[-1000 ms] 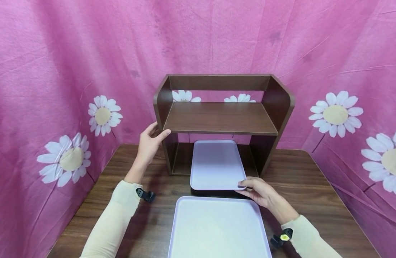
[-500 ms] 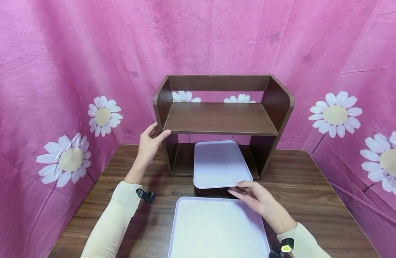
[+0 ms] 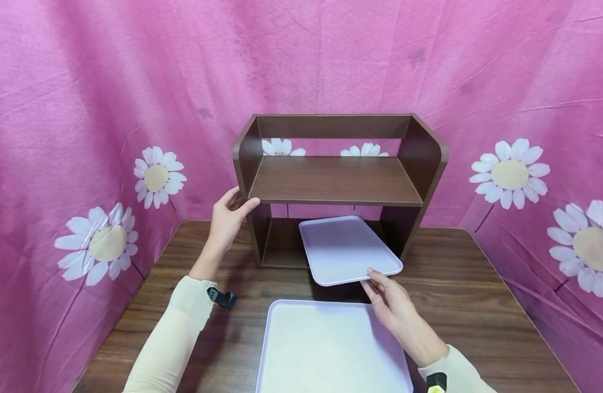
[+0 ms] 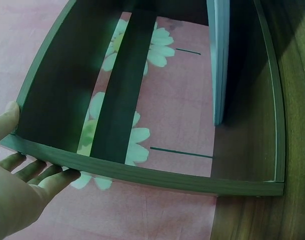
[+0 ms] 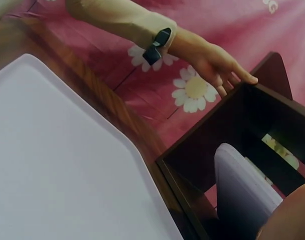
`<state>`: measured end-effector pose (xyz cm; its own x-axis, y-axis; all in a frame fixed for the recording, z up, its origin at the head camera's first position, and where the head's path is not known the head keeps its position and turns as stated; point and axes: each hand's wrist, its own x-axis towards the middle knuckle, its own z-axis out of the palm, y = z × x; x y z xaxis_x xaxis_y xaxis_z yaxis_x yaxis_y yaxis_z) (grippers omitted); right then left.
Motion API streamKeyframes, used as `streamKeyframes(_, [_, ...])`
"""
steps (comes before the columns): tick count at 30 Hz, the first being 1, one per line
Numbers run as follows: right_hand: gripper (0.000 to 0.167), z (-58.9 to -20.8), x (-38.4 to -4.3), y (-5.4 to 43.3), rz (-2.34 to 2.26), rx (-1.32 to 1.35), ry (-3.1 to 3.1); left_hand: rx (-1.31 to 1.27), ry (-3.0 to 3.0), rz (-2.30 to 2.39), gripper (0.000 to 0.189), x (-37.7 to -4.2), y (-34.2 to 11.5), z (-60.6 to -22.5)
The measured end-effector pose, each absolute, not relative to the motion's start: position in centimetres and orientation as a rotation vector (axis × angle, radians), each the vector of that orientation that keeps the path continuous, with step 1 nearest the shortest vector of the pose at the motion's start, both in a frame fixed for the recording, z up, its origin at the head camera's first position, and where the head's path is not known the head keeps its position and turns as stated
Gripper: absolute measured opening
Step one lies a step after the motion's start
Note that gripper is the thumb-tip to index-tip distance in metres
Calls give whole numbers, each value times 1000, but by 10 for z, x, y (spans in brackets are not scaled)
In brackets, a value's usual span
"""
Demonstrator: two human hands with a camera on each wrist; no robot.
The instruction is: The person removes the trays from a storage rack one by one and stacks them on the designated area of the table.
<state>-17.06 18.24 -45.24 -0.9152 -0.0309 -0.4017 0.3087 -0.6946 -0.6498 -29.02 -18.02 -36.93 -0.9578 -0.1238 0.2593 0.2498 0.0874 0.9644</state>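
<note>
My right hand (image 3: 392,303) pinches the front edge of a small pale-lilac tray (image 3: 346,248), thumb on top and fingers beneath. The tray's rear part reaches into the lower compartment of a dark brown two-tier shelf (image 3: 336,180); its front juts out, turned askew towards the right. My left hand (image 3: 226,222) grips the shelf's left side panel, thumb at the front edge and fingers along the outside. In the left wrist view, the small tray (image 4: 220,65) appears edge-on inside the shelf. Only a blurred part of my right hand (image 5: 291,217) shows in the right wrist view.
A larger pale-lilac tray (image 3: 331,349) lies on the wood-grain table (image 3: 459,305) in front of the shelf, close to my right forearm. Pink curtain (image 3: 331,60) with daisies hangs behind and at both sides. Each wrist wears a black strap device (image 3: 222,298).
The small tray's front edge has swung to the right, so the tray now sits askew. My right hand has turned with it, still pinching the edge. My left hand has stayed in place.
</note>
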Motion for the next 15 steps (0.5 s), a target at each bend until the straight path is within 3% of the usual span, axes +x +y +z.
streamKeyframes(4, [58,-450,-167,180,-2712,488,1111,-125,-2091,-1951,61,-290,-180,-369])
streamKeyframes(6, [56,-449,-167,179,-2728,492,1133,-124,-2090,-1955,61,-290,-180,-369])
streamKeyframes(15, [30,-447,-165,176,-2808,608,1191,-121,-2090,-1961,60,-290,-180,-368])
